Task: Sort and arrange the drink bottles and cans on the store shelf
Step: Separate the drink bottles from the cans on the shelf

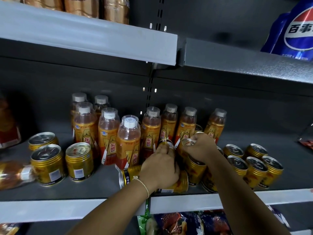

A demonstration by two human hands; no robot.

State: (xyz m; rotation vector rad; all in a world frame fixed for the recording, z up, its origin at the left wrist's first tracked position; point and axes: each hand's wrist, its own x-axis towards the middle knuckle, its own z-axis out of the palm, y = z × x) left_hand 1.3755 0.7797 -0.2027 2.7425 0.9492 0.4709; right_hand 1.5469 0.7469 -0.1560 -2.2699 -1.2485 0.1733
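left hand grasps one gold can by its rim; right hand grips another can's top | both mid-shelf among bottles — lifting strays, I judge, to join the right-hand can group; one can lies toppled

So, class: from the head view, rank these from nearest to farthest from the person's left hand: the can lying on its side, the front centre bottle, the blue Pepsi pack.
1. The lying can: directly under the left hand, at the shelf's front edge.
2. The front centre bottle: standing just left of the hand.
3. The blue Pepsi pack: upper shelf, far right.
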